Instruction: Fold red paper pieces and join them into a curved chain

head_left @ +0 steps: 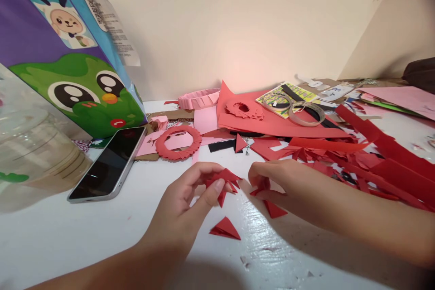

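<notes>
My left hand grips a cluster of folded red paper pieces between thumb and fingers, with pointed ends sticking out to the right. Close by on the right, my right hand is closed in a pinch on a small folded red paper piece, partly hidden by the fingers. Just below those fingers lies a red paper triangle on the white table. Another folded red triangle rests in front of my left hand. Beyond the hands is a ring of interlocked red paper.
A phone and a clear plastic cup stand left, before a bag with a green owl. Red paper scraps crowd the right. Tape rolls lie on red sheets at the back, near a pink paper ring.
</notes>
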Available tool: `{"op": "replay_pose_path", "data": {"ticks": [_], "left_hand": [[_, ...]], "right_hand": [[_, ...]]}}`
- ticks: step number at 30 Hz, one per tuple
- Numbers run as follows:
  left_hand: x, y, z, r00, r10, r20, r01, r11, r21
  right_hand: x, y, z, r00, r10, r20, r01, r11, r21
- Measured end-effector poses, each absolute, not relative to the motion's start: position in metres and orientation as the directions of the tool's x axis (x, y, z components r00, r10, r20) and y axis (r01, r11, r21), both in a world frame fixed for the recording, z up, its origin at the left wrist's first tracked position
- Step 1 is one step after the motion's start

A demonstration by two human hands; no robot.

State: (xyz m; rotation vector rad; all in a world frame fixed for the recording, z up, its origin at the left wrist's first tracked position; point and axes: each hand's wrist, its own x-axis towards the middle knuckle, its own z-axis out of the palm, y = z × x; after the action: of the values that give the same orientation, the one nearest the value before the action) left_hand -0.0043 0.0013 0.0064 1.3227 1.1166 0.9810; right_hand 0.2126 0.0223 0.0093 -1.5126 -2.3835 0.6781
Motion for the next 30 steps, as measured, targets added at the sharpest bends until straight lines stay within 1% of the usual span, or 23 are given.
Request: {"op": "replay_pose_path", "data": {"ticks": [2, 5, 7, 9, 11, 12, 14, 16, 18, 22, 26, 30], "left_hand": [[-0.005, 0.002, 0.005, 0.222, 0.974, -0.050, 0.062, 0.038, 0.997], [-0.005, 0.001, 0.005, 0.228, 0.973, -0.047, 0.041, 0.039, 0.998], [-0.006, -0.001, 0.006, 0.218, 0.975, -0.047, 0.039, 0.039, 0.998], [-0.006, -0.002, 0.007, 0.212, 0.977, -0.019, 0.040, 0.011, 0.999], [-0.008, -0.004, 0.006, 0.221, 0.975, 0.029, 0.059, -0.043, 0.997], [-0.008, -0.006, 0.006, 0.229, 0.972, 0.061, 0.074, -0.079, 0.994], [-0.009, -0.008, 0.005, 0.240, 0.961, 0.137, 0.118, -0.169, 0.978], [-0.010, -0.010, 0.003, 0.252, 0.941, 0.225, 0.151, -0.268, 0.952], [-0.009, -0.011, 0.003, 0.276, 0.918, 0.286, 0.159, -0.337, 0.928], [-0.007, -0.012, 0.003, 0.291, 0.889, 0.354, 0.097, -0.395, 0.913], [-0.006, -0.014, 0.002, 0.335, 0.868, 0.366, 0.043, -0.402, 0.915], [-0.007, -0.015, 0.002, 0.328, 0.876, 0.353, 0.022, -0.381, 0.924]], "right_hand": [[0.209, 0.022, 0.013, -0.420, 0.907, -0.032, 0.781, 0.343, -0.522], [0.204, 0.020, 0.018, -0.395, 0.918, 0.048, 0.705, 0.336, -0.624], [0.202, 0.015, 0.018, -0.366, 0.925, 0.105, 0.602, 0.321, -0.731], [0.200, 0.008, 0.016, -0.344, 0.931, 0.120, 0.480, 0.284, -0.830], [0.200, 0.001, 0.013, -0.322, 0.936, 0.140, 0.371, 0.261, -0.891], [0.200, -0.002, 0.012, -0.312, 0.936, 0.165, 0.334, 0.271, -0.903], [0.201, -0.007, 0.012, -0.288, 0.923, 0.254, 0.307, 0.341, -0.889], [0.201, -0.011, 0.016, -0.287, 0.889, 0.356, 0.322, 0.440, -0.838], [0.200, -0.014, 0.022, -0.323, 0.847, 0.422, 0.351, 0.522, -0.777], [0.199, -0.017, 0.030, -0.390, 0.809, 0.440, 0.412, 0.581, -0.702], [0.199, -0.016, 0.030, -0.394, 0.806, 0.442, 0.442, 0.588, -0.678], [0.201, -0.015, 0.029, -0.405, 0.808, 0.428, 0.458, 0.585, -0.670]]}}
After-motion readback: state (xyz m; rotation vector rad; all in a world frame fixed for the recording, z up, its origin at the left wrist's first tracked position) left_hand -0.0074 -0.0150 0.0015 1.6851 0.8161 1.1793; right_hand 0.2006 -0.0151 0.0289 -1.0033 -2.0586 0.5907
